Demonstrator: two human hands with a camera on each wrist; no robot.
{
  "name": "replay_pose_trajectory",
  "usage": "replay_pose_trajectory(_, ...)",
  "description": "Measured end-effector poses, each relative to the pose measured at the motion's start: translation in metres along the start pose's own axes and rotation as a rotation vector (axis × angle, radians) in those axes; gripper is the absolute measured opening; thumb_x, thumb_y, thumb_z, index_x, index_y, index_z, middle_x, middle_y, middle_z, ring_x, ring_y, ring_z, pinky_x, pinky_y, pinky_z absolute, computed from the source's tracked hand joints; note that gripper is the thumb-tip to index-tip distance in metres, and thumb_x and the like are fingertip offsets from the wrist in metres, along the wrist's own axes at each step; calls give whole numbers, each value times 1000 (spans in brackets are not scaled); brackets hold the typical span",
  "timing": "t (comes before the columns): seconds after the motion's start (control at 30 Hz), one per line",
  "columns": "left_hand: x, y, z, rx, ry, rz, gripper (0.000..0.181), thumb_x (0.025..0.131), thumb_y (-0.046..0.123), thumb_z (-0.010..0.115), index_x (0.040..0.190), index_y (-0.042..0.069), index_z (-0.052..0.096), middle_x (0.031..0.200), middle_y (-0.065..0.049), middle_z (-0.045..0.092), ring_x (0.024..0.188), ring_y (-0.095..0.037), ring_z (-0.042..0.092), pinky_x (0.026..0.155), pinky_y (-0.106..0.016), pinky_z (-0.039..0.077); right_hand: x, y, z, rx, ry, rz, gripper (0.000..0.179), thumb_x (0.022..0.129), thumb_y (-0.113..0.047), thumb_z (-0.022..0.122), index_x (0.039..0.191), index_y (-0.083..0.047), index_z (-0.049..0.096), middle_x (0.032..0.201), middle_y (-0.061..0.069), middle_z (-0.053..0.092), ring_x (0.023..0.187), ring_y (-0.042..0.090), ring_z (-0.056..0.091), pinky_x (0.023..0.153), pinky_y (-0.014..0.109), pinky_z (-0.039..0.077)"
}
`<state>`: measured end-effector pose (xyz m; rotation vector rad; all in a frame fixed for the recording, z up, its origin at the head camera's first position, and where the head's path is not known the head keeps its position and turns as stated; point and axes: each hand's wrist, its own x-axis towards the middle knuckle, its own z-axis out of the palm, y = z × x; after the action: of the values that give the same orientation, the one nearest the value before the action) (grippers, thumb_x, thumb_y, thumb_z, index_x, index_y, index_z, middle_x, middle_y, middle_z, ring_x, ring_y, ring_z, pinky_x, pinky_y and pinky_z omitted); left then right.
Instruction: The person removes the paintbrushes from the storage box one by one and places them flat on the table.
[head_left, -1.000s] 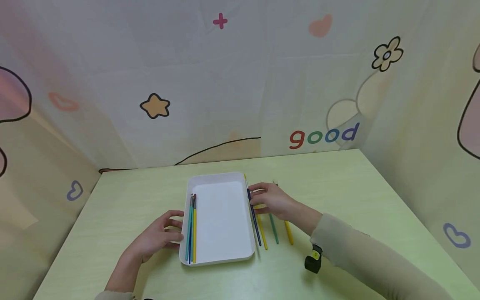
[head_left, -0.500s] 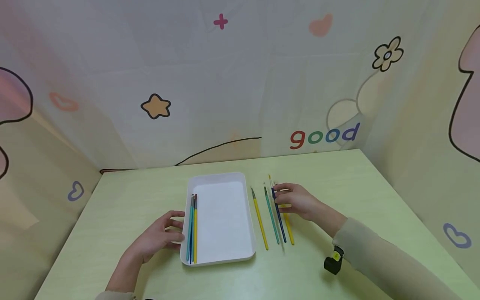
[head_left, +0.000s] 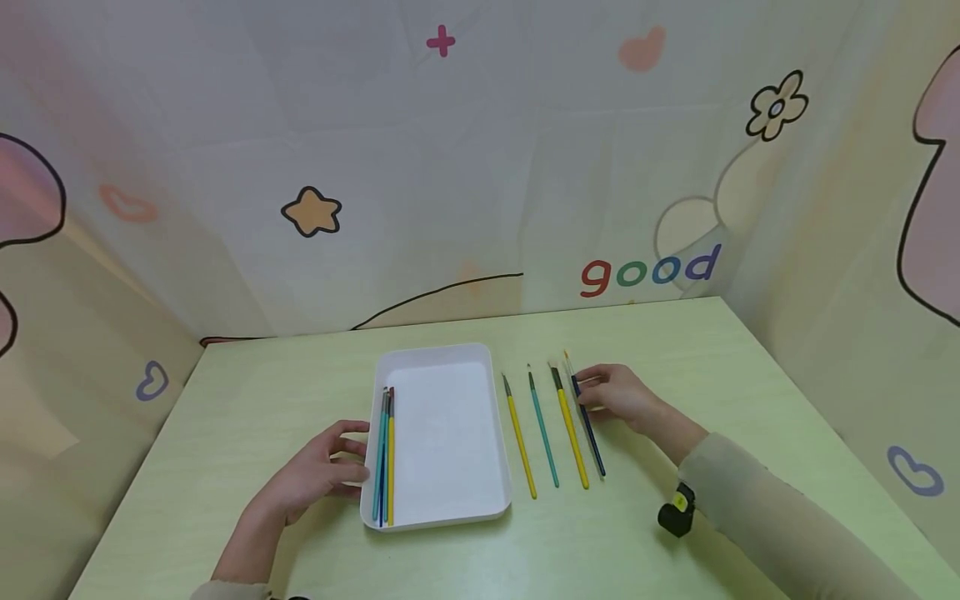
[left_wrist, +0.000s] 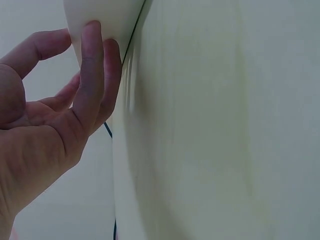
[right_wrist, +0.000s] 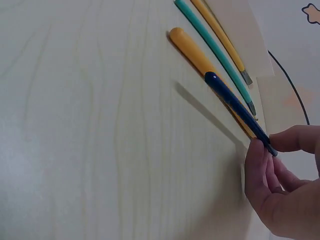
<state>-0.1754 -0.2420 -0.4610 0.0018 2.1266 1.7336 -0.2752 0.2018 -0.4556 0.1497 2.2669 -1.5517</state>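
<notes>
My right hand (head_left: 626,398) pinches a dark blue paintbrush (head_left: 591,437) between thumb and fingers, at the right end of a row of brushes. In the right wrist view, the blue handle (right_wrist: 232,99) hangs over the table, its shadow apart from it. To its left lie a thick yellow paintbrush (head_left: 572,432), a teal one (head_left: 543,432) and a slim yellow one (head_left: 521,442), roughly parallel. My left hand (head_left: 311,468) touches the outer left wall of a white tray (head_left: 450,442) with its fingertips. Inside, several paintbrushes (head_left: 389,467) lie along the left wall.
The pale green table (head_left: 262,375) runs back to a printed curtain (head_left: 420,208). More curtain hangs along both sides. On the right wrist sits a small black camera (head_left: 677,510).
My right hand has carried the dark blue brush rightward from the tray's edge, past the other brushes, to the right of the thick yellow one. My left hand stays at the tray.
</notes>
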Motion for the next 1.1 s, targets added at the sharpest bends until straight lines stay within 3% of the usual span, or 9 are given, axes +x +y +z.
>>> replay_pose_trajectory(0.2, -1, -1, -1, -8, -4, -4, 71, 89, 0, 71, 151, 2, 36, 128, -25, 51, 103, -31, 64, 81, -46, 61, 2, 4, -2, -98, 52, -31, 40, 95, 3, 66, 133, 10, 55, 115, 21, 61, 91, 26, 61, 76, 34, 61)
replay_pose_trajectory(0.5, -1, -3, -3, -21, -6, 1, 70, 90, 2, 72, 151, 1, 37, 129, -25, 51, 103, -30, 65, 81, -46, 61, 2, 6, 2, -341, 142, -88, 33, 91, 1, 73, 121, 8, 61, 100, 16, 63, 80, 23, 61, 68, 29, 59)
replay_pose_trajectory(1.1, 0, -5, -4, -27, -7, 14, 71, 89, 1, 73, 150, 1, 37, 128, -25, 51, 103, -30, 65, 81, -46, 61, 2, 2, 0, -414, 129, -128, 35, 90, -5, 77, 119, 7, 60, 97, 14, 60, 74, 21, 59, 65, 27, 57)
